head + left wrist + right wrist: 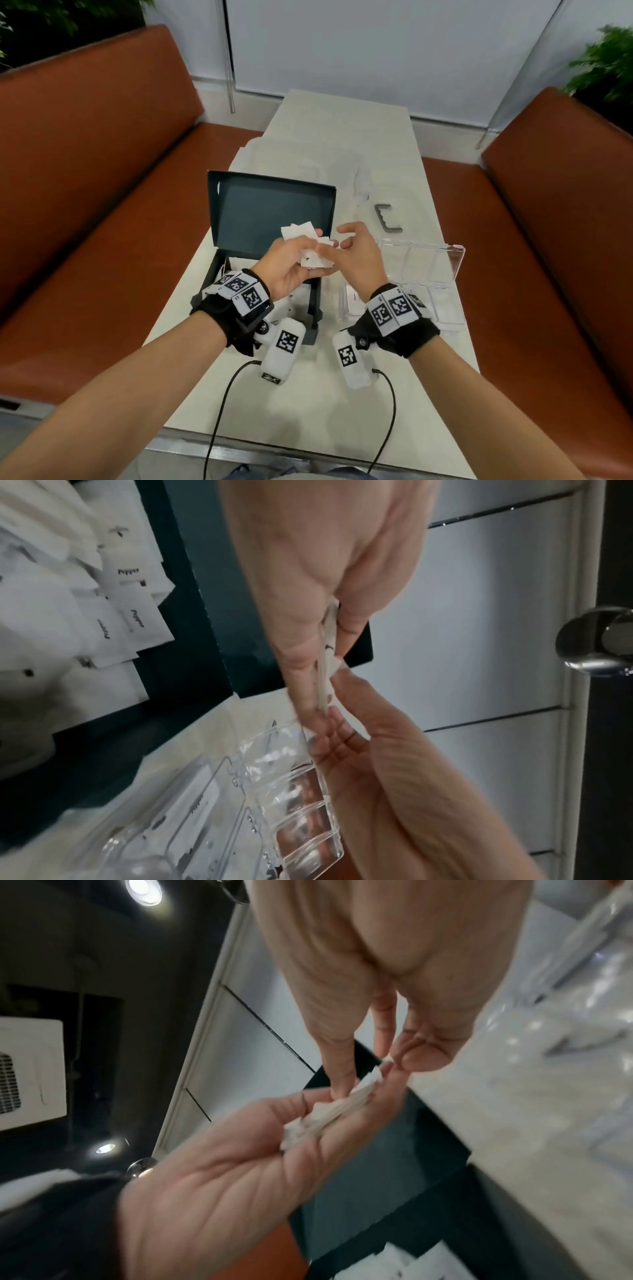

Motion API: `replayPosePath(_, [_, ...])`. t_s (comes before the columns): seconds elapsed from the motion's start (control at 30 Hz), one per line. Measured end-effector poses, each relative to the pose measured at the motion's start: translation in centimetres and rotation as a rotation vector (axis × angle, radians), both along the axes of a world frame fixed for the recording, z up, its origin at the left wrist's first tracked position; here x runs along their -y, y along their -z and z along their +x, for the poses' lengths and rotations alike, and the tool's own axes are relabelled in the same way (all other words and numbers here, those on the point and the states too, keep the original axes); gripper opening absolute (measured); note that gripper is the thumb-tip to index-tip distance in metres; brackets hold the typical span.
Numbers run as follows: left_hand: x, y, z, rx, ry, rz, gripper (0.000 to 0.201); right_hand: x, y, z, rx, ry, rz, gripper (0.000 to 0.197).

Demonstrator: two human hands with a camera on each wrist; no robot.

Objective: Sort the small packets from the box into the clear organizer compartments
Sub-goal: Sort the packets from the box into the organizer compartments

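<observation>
1. Two hands meet above the open dark teal cardboard box (274,209) on the pale desk (342,394).
2. We see the left hand (291,263) curl around a stack of small white paper packets (317,257).
3. We see the right hand (356,260) pinch the stack's edge, remaining fingers loosely spread.
4. More packets lie in the box; the clear plastic compartment organizer (435,274) sits just right.
</observation>
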State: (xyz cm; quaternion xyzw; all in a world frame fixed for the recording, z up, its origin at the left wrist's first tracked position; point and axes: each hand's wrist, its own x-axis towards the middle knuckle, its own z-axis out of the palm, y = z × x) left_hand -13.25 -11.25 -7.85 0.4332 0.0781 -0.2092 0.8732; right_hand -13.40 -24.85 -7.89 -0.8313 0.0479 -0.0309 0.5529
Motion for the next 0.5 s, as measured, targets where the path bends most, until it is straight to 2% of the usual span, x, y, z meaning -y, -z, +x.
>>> replayPosePath(0.17, [3.2,0.2,-0.3,-0.005,0.0,0.163,0.025,5.3,-0.9,0.8,-0.111,-0.076,0.108,0.008])
replayPosePath(0.33, [7.0,1.0,-0.9,0.045,0.024,0.386,0.042,9.5,-1.0,0.5,-0.192,-0.182,0.044,0.016])
replayPosePath(0.43, [9.3,1.3,-1.1,0.063,0.025,0.418,0.04,11.7,-1.2,0.1,-0.185,-0.178,0.036,0.016])
replayPosePath(0.5, [10.3,1.2,-1.1,0.058,0.027,0.377,0.036,13.2,-1.2,-0.1,-0.173,-0.14,0.07,0.011])
